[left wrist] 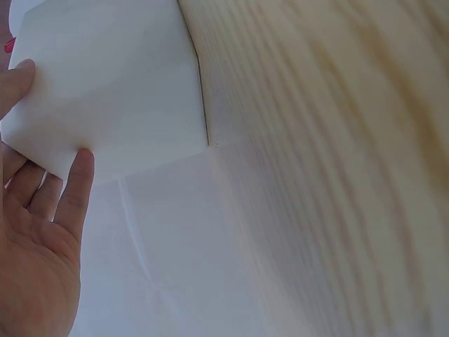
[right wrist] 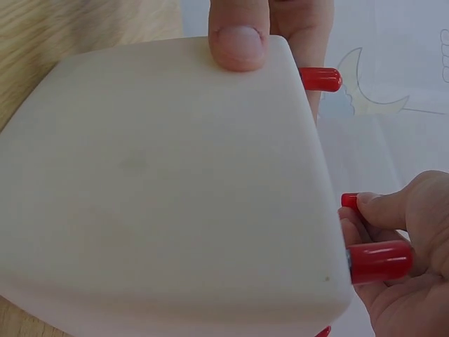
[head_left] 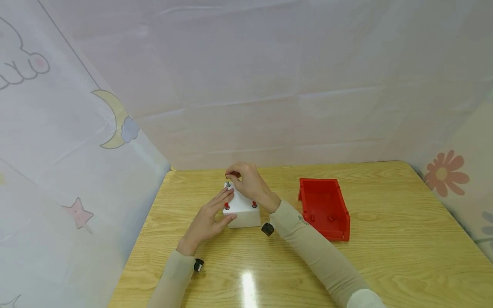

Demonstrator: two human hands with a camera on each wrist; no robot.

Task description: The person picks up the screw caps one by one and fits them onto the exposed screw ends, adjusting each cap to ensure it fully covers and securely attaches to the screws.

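A white block [head_left: 246,219] with bolts standing up from its top is on the table. Red caps cover the front left bolt [head_left: 227,206] and the front right bolt [head_left: 254,204]; the back left bolt [head_left: 228,184] shows bare metal. My left hand [head_left: 209,220] holds the block at its left side, thumb [right wrist: 238,49] on the front face and fingers along the side and top. Just above the bare bolt, my right hand [head_left: 248,182] pinches a red cap [right wrist: 349,200] between thumb and fingers. Part of the block's top is hidden beneath the right hand.
Right of the block is a red plastic bin [head_left: 321,194] with a few small red pieces [head_left: 331,218] inside. Behind the wooden table [head_left: 385,222] hangs a pale printed sheet [head_left: 269,85]. Small black devices [head_left: 268,229] are at both wrists.
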